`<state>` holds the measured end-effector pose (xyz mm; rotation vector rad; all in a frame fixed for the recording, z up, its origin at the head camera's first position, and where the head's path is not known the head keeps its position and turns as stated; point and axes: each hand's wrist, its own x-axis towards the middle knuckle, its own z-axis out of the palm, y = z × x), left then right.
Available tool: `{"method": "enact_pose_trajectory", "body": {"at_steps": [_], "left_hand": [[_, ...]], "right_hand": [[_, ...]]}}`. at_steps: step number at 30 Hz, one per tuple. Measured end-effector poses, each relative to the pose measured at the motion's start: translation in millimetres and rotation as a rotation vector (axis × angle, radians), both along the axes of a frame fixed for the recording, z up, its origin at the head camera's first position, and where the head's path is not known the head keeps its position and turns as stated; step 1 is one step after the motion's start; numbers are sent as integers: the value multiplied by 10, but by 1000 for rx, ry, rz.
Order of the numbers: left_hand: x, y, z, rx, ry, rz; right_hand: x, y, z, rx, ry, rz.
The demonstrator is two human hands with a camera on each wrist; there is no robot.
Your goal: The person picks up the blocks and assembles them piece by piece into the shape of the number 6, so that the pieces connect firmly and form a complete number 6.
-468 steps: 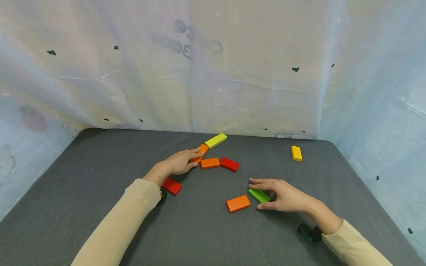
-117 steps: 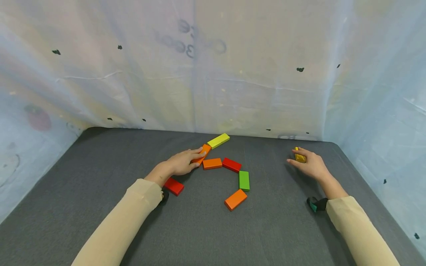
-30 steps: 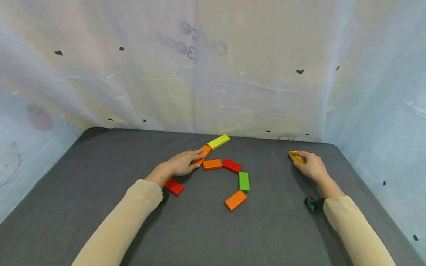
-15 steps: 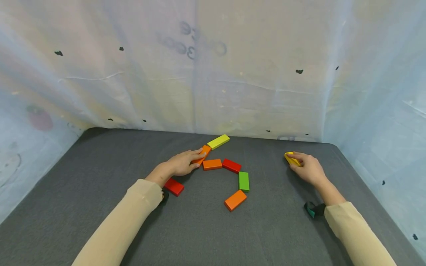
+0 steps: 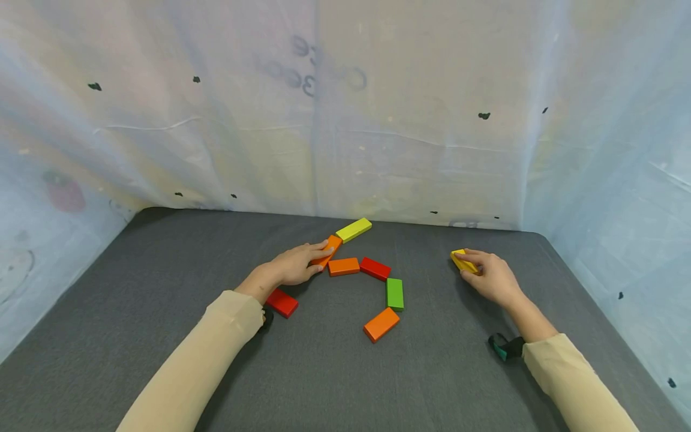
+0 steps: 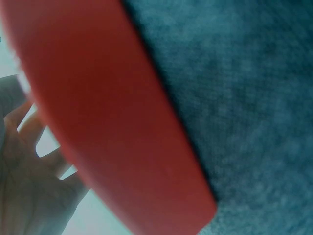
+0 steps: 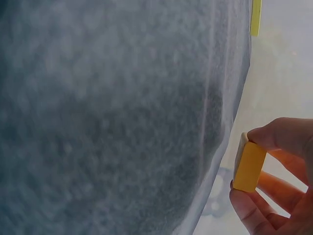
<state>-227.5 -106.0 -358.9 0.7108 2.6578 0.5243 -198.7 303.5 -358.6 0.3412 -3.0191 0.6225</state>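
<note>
My left hand [image 5: 291, 264] stays on an orange block [image 5: 335, 241] left of centre, with thumb and fingers at opposite sides of it. Over at the right, my right hand [image 5: 491, 277] pinches a yellow block [image 5: 459, 257] between thumb and fingers; the right wrist view shows this block [image 7: 249, 166] gripped at its two ends. Beyond the left hand's block lies a lime-yellow block [image 5: 354, 230]. From there a second orange block [image 5: 344, 266], a red block [image 5: 375, 268], a green block [image 5: 394, 294] and a third orange block [image 5: 381, 324] form a curve.
Another red block [image 5: 282, 302] lies beside the left wrist and fills much of the left wrist view [image 6: 112, 117]. Dark grey cloth [image 5: 302, 378] covers the table. Pale plastic sheeting [image 5: 410, 168] hangs along its back and sides.
My right hand has shifted left and slightly nearer with the yellow block, out of its earlier spot. Longer ago, it placed the green block between the red and orange ones. My left hand keeps still.
</note>
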Motion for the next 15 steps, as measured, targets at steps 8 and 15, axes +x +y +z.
{"method": "enact_pose_trajectory", "body": {"at_steps": [8, 15], "left_hand": [[-33, 4, -45, -7, -9, 15], [-28, 7, -45, -12, 1, 16]], "right_hand": [[43, -55, -6, -3, -4, 13], [73, -120, 16, -6, 29, 42]]}}
